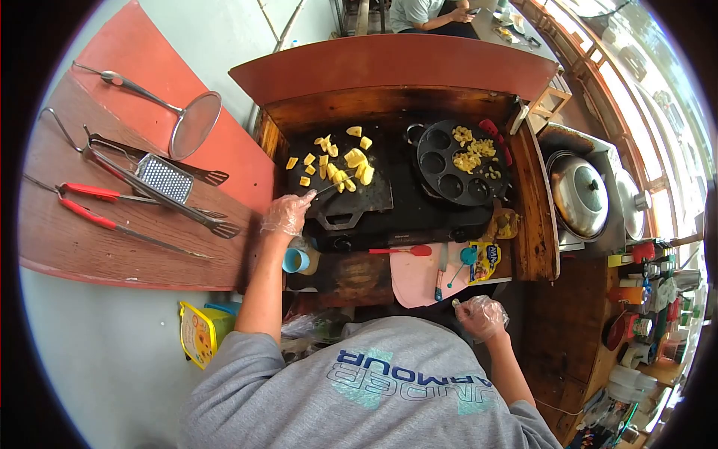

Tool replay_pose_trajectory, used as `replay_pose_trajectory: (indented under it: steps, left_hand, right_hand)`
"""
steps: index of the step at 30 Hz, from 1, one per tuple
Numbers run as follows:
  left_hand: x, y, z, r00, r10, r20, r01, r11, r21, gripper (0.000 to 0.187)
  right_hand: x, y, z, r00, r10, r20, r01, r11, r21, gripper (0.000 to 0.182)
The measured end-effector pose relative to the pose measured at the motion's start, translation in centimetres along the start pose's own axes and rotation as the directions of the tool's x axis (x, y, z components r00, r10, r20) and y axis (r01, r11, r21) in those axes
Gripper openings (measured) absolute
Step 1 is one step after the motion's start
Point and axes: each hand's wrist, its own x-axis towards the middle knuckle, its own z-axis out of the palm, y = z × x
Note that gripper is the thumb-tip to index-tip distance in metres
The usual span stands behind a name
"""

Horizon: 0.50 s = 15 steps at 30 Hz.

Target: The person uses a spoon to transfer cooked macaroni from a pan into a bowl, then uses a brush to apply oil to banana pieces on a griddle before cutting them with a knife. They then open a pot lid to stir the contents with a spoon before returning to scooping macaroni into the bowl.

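My left hand [288, 215], in a clear plastic glove, is closed on a thin metal utensil [327, 189]. Its far end reaches yellow food pieces [340, 177] that look like banana, on a dark square griddle [378, 191]. Smaller yellow cubes [309, 159] lie scattered on the griddle's left side. My right hand [482, 317], gloved too, is held near my body with its fingers curled. A small pale thing [455, 302] shows at its fingertips, too small to name. Just beyond it is a pink cutting board [415, 279] with a blue-handled knife [440, 280].
A round pan with hollows [434, 183] holds chopped yellow pieces. A red spatula [411, 251] and light-blue cup [295, 260] sit in front. Strainer [197, 126], grater [164, 178] and tongs [93, 193] hang left. A lidded pot [582, 196] stands right; a person [426, 13] sits beyond.
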Motion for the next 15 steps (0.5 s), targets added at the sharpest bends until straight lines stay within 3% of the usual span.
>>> replay_pose_trajectory:
  steps: [7,9,10,15]
  left_hand:
    - [-0.3,0.1,0.2,0.997,-0.077,0.020,0.078,0.995,-0.061,0.035]
    - [-0.4,1.1,-2.0,0.912,-0.314,0.263,0.357,0.924,-0.135,0.036]
    - [-0.5,0.8,-2.2,0.896,-0.330,0.296,0.396,0.897,-0.198,0.036]
    - [0.5,2.7,-6.4,0.915,-0.326,0.236,0.358,0.928,-0.107,0.035]
  right_hand:
    - [-0.2,-0.3,0.3,1.000,0.002,-0.006,-0.002,1.000,-0.010,0.030]
    - [-0.2,-0.4,0.1,1.000,0.026,0.008,-0.026,1.000,0.008,0.030]
    - [-0.3,-0.4,0.1,1.000,0.029,0.004,-0.029,1.000,0.008,0.030]
    - [-0.6,0.0,0.4,1.000,0.023,0.012,-0.024,1.000,0.016,0.030]
